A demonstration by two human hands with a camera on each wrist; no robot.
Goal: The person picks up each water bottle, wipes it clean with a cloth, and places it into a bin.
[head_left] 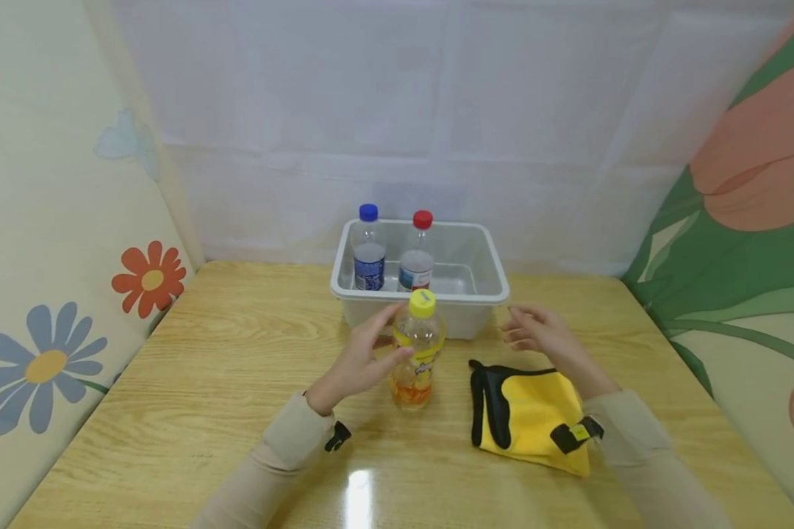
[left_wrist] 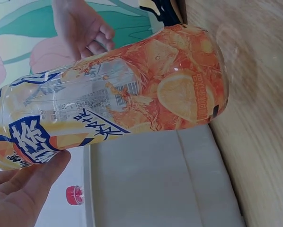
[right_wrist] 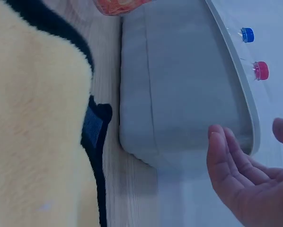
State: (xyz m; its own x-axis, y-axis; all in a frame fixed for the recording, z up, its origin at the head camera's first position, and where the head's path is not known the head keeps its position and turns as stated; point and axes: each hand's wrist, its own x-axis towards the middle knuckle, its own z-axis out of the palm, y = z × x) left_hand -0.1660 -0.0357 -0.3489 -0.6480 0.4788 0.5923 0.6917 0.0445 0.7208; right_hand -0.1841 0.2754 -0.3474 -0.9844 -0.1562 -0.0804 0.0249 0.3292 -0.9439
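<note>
My left hand (head_left: 360, 364) holds a plastic drink bottle (head_left: 420, 360) with a yellow cap, thumb in front and fingers round its far side. Its label shows orange slices and ice in the left wrist view, where part of the left hand (left_wrist: 25, 191) is at the bottle's upper part. Whether the base touches the table cannot be told. My right hand (head_left: 544, 339) is off to the right with nothing in it, fingers loosely bent, beyond a yellow cloth (head_left: 536, 419) with black edging. That hand (right_wrist: 250, 184) is beside the grey tub (right_wrist: 189, 90) in the right wrist view.
Behind the bottle stands the light grey plastic tub (head_left: 430, 298). In its left part are a blue-capped bottle (head_left: 369, 253) and a red-capped bottle (head_left: 417, 257). A wooden-topped table (head_left: 172, 411) lies under everything, with white sheeting (head_left: 397, 110) behind it.
</note>
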